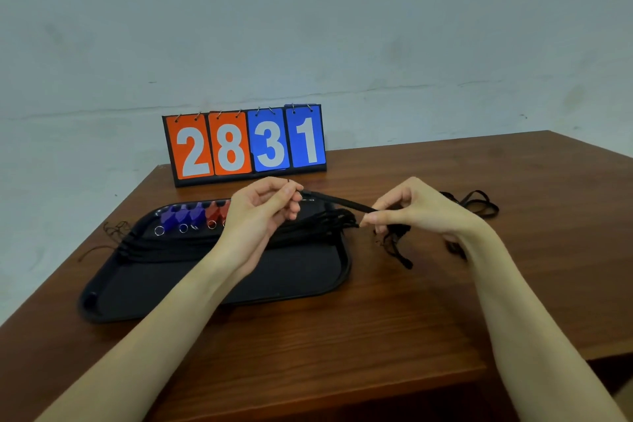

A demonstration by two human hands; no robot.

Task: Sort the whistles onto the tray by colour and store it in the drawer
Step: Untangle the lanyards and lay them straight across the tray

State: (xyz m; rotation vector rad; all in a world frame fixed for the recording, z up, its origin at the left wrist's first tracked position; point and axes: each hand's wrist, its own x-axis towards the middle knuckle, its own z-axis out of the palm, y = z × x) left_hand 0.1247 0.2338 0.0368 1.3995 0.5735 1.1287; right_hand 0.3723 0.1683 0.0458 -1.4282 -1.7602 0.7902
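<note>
A black tray [294, 279] lies on the wooden table. Along its far edge stand three blue whistles [181, 215] and, to their right, red whistles [215, 211], each with a metal ring. Several black lanyards [191, 243] lie stretched across the tray. My left hand [263, 212] and my right hand [416, 212] hover above the tray's right part and pinch the two ends of one black lanyard [337, 203], pulled taut between them. More of that cord dangles below my right hand [397, 243]. My left hand hides part of the whistle row.
A flip scoreboard [245, 144] reading 28 and 31 stands behind the tray by the wall. A loose black strap [474, 204] lies right of my right hand. A thin brown cord [113, 233] lies off the tray's left corner. The table's front edge is near.
</note>
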